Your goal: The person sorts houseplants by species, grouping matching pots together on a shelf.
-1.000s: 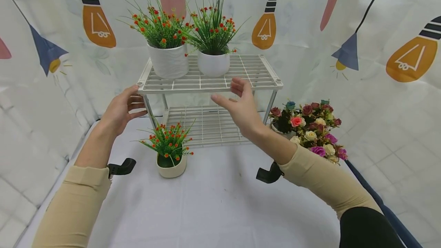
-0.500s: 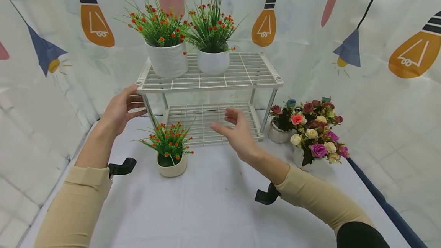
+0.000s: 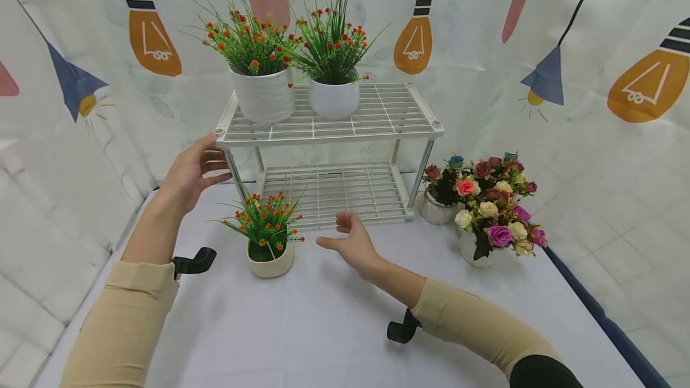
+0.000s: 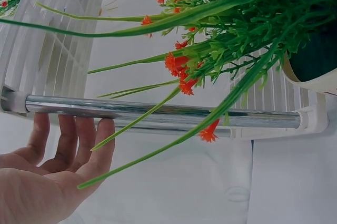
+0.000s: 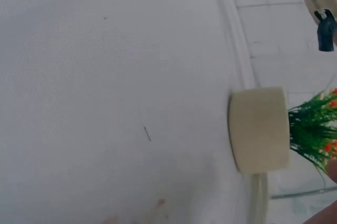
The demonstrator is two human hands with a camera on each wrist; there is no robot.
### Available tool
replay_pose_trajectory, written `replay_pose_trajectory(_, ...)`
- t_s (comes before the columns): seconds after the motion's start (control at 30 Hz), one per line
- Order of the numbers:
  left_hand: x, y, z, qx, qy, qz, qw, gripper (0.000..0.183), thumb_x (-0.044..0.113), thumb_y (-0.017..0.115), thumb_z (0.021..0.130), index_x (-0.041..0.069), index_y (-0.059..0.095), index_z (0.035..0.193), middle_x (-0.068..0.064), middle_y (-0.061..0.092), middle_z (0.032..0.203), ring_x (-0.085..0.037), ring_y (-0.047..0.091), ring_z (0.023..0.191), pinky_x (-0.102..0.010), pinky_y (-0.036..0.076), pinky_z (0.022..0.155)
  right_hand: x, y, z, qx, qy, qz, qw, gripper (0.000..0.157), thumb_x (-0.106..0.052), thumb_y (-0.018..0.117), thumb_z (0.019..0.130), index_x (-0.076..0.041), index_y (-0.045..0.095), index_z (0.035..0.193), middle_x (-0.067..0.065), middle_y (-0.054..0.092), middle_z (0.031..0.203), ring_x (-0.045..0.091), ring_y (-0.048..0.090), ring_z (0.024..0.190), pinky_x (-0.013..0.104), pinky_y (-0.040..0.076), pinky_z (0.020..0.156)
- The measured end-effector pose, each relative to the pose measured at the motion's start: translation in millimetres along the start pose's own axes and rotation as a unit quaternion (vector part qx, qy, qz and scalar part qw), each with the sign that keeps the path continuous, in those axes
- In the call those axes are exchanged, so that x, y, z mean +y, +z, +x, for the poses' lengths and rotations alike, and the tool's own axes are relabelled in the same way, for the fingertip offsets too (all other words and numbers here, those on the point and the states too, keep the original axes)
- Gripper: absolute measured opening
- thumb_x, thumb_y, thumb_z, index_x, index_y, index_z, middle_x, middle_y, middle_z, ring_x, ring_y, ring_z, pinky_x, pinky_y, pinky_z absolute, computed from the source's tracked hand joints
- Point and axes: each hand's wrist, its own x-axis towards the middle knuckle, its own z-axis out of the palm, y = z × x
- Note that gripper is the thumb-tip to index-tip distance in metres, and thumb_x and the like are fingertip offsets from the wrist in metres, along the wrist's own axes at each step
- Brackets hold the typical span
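Note:
At the left end of a white two-tier wire rack [image 3: 334,139], my left hand [image 3: 190,173] touches the front corner post. The left wrist view shows the fingertips of that hand [image 4: 68,166] resting against the chrome post [image 4: 174,113], with grass blades crossing in front. My right hand [image 3: 351,246] hovers over the cloth, thumb apart from the fingers and nothing in it. To its left stands a small potted plant with orange-red flowers in a cream pot [image 3: 271,264]. The right wrist view shows this cream pot [image 5: 260,130] sideways, with part of the hand at the lower right edge.
Two flowering grass plants in white pots [image 3: 264,97] [image 3: 334,100] stand on the upper shelf. Right of the rack are a small pot of roses [image 3: 438,208] and a larger rose arrangement [image 3: 498,232]. A white cloth [image 3: 323,328] covers the table; a printed curtain [image 3: 485,76] hangs behind.
My right hand has come down and toward me, from in front of the upper shelf to low over the cloth beside the cream pot. The left hand stays at the post.

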Motion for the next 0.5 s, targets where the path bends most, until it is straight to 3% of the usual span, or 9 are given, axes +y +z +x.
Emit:
replay_pose_trajectory(0.33,-0.7,2.3,1.2,-0.003,0.000,0.019,0.9998,0.044,0.054,0.044,0.107,0.018,0.056,0.128,-0.008,0.048,0.125,-0.019,0.054,0.111,-0.022,0.055,0.083,26,32.2,-3,0.001,0.029,-0.008,1.000,0.073,-0.016,0.084,0.088,0.000,0.041,0.145,0.017,0.045,0.146,0.033,0.045,0.135,0.050,0.044,0.107)
replay_pose_trajectory(0.5,-0.5,1.6,0.7,0.000,0.002,0.007,1.0000,0.043,0.053,0.045,0.107,0.017,0.056,0.127,-0.008,0.049,0.123,-0.018,0.054,0.109,-0.022,0.056,0.081,35,50.4,-3,-0.010,0.011,-0.027,1.000,0.075,-0.016,0.087,0.085,0.000,0.042,0.144,0.017,0.046,0.143,0.034,0.046,0.134,0.048,0.045,0.107)
